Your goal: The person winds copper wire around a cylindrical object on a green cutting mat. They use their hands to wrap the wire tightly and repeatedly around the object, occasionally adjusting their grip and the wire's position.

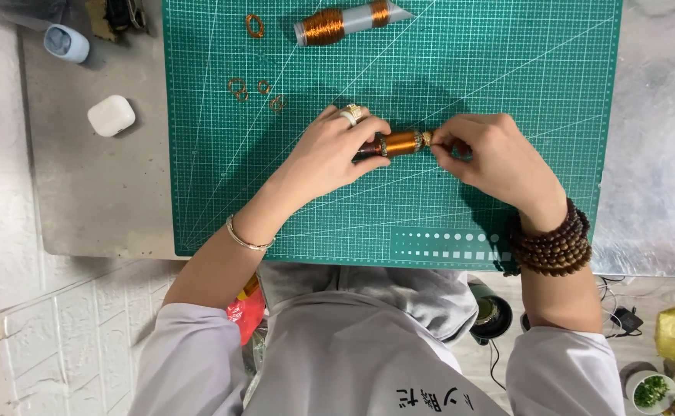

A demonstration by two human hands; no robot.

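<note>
A grey bench (98, 200) stood against white brick-pattern flooring, and a green cutting mat (507, 69) with a printed grid covered most of its top, running off the far edge of the view. The person leaned over the near edge, pale sleeves and top filling the bottom of the picture.

Near the middle of the mat lay a small spool of copper wire (400, 142), held level between both hands. The left hand (329, 154), with a ring on one finger and a thin bangle on the wrist, closed its fingers over the spool's dark left end, hiding most of that end. The right hand (491, 158), with a stack of brown bead bracelets (553, 245) at the wrist, pinched the spool's right tip between thumb and fingertips; what exactly lay in that pinch was too small to make out.

At the mat's far edge rested a larger grey tube wound with copper wire (345, 23), tilted. A few small copper rings (254, 85) lay scattered toward the mat's far left corner. On the bare bench at the left sat a white rounded case (111, 115) and, partly cut off near the far left corner, a pale blue container (66, 42).
</note>
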